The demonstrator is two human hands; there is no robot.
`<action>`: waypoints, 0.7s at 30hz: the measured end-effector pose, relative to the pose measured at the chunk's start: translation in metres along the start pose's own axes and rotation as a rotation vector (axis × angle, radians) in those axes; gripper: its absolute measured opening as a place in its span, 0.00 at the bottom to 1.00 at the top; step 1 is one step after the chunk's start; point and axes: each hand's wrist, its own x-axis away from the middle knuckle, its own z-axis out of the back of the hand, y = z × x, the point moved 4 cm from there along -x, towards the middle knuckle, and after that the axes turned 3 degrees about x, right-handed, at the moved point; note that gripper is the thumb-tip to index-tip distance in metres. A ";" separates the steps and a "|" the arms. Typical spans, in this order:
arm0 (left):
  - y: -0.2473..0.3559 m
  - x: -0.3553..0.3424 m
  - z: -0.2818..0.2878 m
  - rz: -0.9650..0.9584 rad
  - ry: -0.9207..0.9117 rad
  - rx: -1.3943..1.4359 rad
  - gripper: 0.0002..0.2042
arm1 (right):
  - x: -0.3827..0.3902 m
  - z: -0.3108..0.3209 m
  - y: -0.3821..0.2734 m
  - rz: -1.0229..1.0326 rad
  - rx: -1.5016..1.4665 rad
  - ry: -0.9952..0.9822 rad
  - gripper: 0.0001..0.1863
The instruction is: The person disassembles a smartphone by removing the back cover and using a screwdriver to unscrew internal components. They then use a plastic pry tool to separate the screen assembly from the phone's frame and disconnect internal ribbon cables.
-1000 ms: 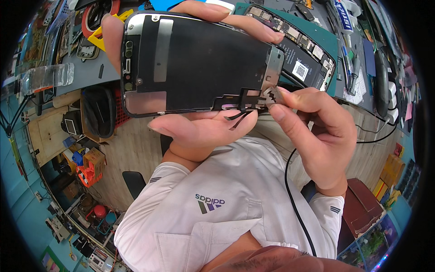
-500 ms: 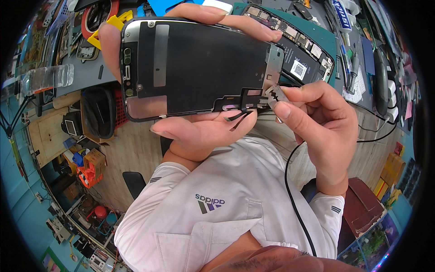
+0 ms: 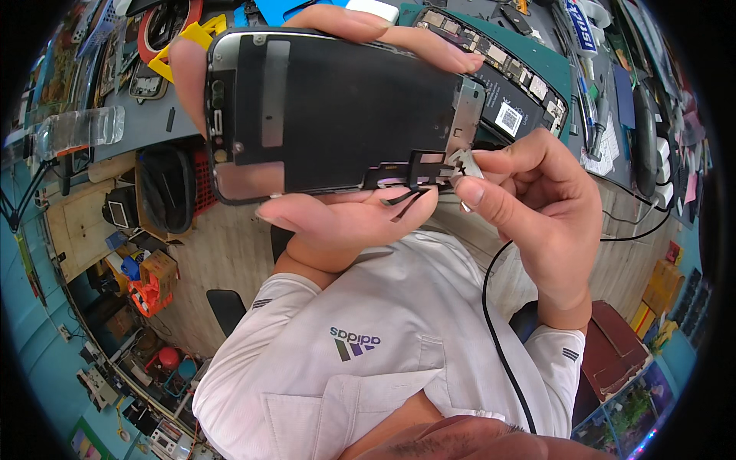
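A phone screen assembly point(image 3: 353, 107), its black and silver inner side facing up, lies in my left hand point(image 3: 345, 221). My left fingers wrap round its far edge, with the thumb along the near edge. Thin dark flex cables point(image 3: 414, 167) run near its lower right corner, and their loose ends hang over the near edge. Pinched between my right thumb and forefinger is a metal razor blade point(image 3: 465, 164). My right hand point(image 3: 548, 218) brings the blade against the screen's right end, beside the cables. The blade's exact contact edge is hard to make out.
An opened phone body point(image 3: 521, 96) with battery and boards rests on a green mat point(image 3: 558, 67) behind my hands. A yellow plastic piece point(image 3: 192, 47) and red tape roll point(image 3: 157, 34) lie far left. A glue tube point(image 3: 576, 27) and tools crowd the right. A black cable point(image 3: 491, 307) hangs by my right arm.
The blade has turned slightly and moved a little left and down with my right hand. The screen has tilted slightly in my left hand, and its sheen has changed.
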 end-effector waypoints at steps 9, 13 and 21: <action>0.001 -0.001 0.002 0.043 0.029 0.075 0.36 | 0.003 -0.001 -0.004 0.010 0.099 0.022 0.13; 0.000 -0.003 0.001 0.052 0.025 0.091 0.36 | 0.006 -0.001 -0.014 0.121 0.300 0.010 0.13; -0.005 -0.004 0.000 0.018 0.012 0.155 0.36 | 0.011 -0.005 -0.017 0.533 0.553 0.012 0.15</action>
